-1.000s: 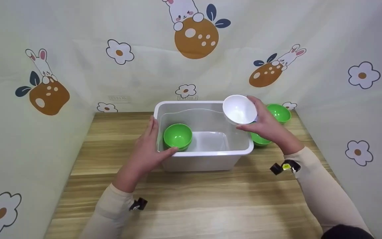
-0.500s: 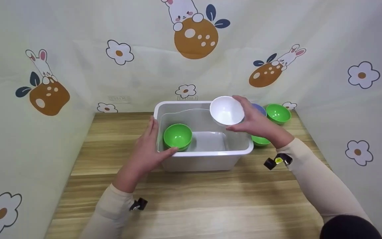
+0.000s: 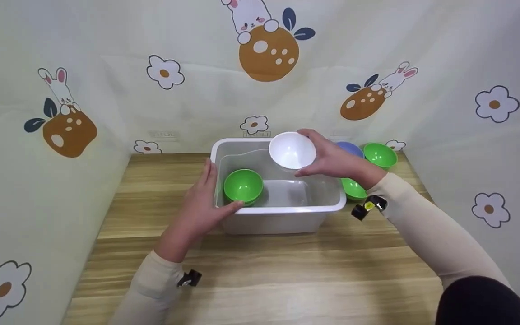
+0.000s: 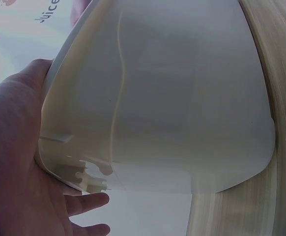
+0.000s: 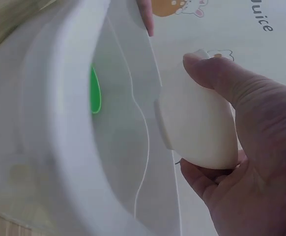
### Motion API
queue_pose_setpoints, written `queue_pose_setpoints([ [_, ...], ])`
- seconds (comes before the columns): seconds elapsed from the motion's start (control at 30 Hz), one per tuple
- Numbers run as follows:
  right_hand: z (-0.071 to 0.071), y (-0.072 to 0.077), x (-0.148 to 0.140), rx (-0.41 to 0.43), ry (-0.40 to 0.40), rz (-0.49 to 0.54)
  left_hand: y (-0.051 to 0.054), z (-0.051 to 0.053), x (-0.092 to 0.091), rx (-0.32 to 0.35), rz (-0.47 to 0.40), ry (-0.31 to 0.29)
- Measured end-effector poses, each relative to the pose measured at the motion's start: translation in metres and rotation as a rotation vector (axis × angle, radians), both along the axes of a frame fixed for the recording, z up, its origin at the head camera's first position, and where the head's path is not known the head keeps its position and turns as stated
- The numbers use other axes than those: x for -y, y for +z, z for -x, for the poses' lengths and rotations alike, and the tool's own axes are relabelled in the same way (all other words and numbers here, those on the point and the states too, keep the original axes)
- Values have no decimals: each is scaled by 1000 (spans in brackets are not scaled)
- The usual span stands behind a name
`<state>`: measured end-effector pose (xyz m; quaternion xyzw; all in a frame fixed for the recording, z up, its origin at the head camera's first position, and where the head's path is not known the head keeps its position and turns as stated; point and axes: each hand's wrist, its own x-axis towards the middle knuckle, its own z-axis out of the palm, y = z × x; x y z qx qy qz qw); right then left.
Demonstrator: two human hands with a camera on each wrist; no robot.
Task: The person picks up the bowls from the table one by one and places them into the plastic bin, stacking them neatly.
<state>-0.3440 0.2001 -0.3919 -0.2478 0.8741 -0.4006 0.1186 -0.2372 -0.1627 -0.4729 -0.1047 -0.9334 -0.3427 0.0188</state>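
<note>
A white bowl (image 3: 292, 150) is held in my right hand (image 3: 327, 155), the thumb on its near side and the fingers on its far side. It is raised over the white plastic bin (image 3: 282, 209), tilted with its inside facing the head camera. In the right wrist view the bowl (image 5: 197, 123) shows its outer wall and foot. Inside the bin, at the left, sits a green bowl (image 3: 243, 186); whether others are nested under it I cannot tell. My left hand (image 3: 199, 203) rests on the bin's left front corner, fingers straight along the side and thumb over the front rim.
Right of the bin on the wooden table (image 3: 260, 271) stand a blue bowl (image 3: 350, 149), a green bowl (image 3: 380, 155) at the back, and another green bowl (image 3: 354, 189) partly covered by my right arm. A printed cloth wall (image 3: 188, 113) encloses the back and sides.
My right hand has carried the white bowl leftward, from the bin's right end to over its middle. The blue bowl has come into view behind it. My left hand stays put.
</note>
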Motion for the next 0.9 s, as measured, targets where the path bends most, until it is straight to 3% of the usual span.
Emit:
queue_pose_setpoints([
  [0.47, 27, 4, 22, -9, 87, 42, 0, 0, -1, 2, 1, 1],
  [0.67, 33, 6, 33, -9, 106, 54, -1, 0, -1, 3, 8, 9],
  [0.9, 39, -1, 48, -54, 191, 81, 1, 1, -1, 21, -21, 1],
])
